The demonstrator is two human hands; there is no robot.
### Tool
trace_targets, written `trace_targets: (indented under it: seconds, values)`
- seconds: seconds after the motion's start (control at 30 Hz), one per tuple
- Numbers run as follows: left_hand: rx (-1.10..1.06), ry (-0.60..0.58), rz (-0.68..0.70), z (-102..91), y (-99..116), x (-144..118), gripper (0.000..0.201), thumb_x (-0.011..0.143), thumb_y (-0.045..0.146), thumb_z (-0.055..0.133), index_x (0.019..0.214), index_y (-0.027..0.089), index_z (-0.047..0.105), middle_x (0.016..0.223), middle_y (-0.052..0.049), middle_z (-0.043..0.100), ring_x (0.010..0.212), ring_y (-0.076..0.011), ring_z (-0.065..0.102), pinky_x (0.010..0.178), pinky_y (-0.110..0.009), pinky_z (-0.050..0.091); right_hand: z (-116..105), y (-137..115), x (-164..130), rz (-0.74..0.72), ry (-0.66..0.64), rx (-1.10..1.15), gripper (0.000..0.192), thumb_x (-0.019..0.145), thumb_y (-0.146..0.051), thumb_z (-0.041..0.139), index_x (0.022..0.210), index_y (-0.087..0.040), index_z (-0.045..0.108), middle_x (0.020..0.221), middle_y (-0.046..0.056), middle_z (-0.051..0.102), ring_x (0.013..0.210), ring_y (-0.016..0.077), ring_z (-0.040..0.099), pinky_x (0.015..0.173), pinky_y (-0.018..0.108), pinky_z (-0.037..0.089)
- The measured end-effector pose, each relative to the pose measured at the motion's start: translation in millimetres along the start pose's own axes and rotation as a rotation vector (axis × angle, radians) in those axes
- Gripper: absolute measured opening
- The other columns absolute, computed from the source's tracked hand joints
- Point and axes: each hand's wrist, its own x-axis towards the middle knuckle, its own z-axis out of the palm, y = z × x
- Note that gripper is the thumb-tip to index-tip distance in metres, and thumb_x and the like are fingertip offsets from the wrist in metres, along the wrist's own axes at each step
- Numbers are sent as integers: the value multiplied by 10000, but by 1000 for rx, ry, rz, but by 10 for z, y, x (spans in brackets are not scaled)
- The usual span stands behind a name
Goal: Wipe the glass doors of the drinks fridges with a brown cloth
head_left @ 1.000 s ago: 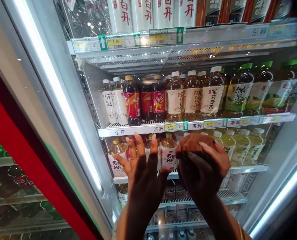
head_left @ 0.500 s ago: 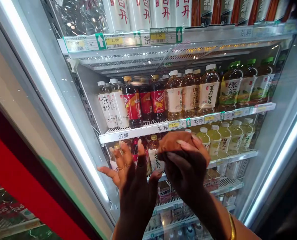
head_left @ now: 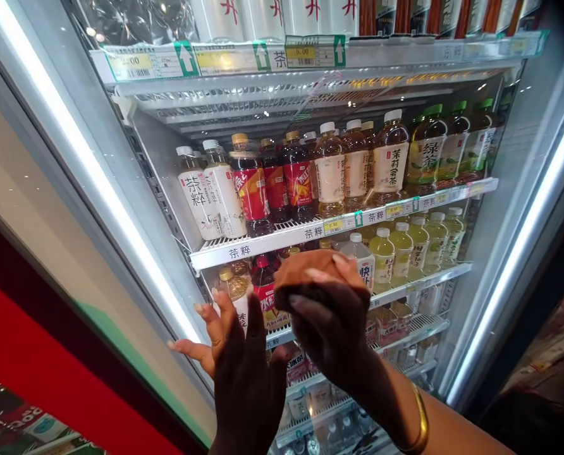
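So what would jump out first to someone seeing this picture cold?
Probably the right hand at the centre, pressing a brown cloth against the glass door of a lit drinks cooler, with the left hand spread flat on the glass beside it. Behind them, rows of tea bottles fill the middle shelf, dark red ones to the left and green-capped ones at far right.
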Motion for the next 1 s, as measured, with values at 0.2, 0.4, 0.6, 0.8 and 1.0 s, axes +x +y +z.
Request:
trace_targets:
  seconds: [0.2,0.4,0.6,0.8,1.0]
  values:
    - [-10,6,-16,0,-126,-213,703,1099,406,367,1703,271,33,1790,-85,-83,1648,-349,-105,1250,-638,-212,10,-146,-476,-128,-109,105,189,905,-214,739,1066,-314,750,1379,-22,623,1472,222,454,1275,453,414]
    - [-10,10,12,40,-132,-290,697,1093,495,336,1701,265,85,1790,-66,-70,1647,-347,-100,1269,-610,-200,-32,-31,-411,5,-28,37,269,891,-166,730,1131,-288,718,1374,40,590,1411,275,520,1246,575,438]
    - [-26,28,26,87,-116,-342,751,1072,297,477,1702,245,70,1791,-42,-59,1657,-252,-76,1332,-445,-89,45,-264,-412,-80,-106,74,228,981,-213,623,1165,-301,726,1338,19,613,1478,257,445,1255,467,449]
    - [-16,-17,12,167,-131,-559,755,1068,302,505,1699,265,91,1787,-50,-79,1650,-252,-124,1312,-480,-137,-169,48,-673,-31,-94,15,221,888,-161,744,1072,-275,703,1296,28,620,1453,261,483,1279,558,396]
    - [-19,-10,-15,253,-65,-607,836,1036,317,584,1698,271,76,1779,-60,-142,1643,-274,-155,1311,-468,-137,-91,-54,-482,52,-24,-30,299,864,-134,741,1130,-266,696,1364,53,589,1461,317,473,1229,610,451]
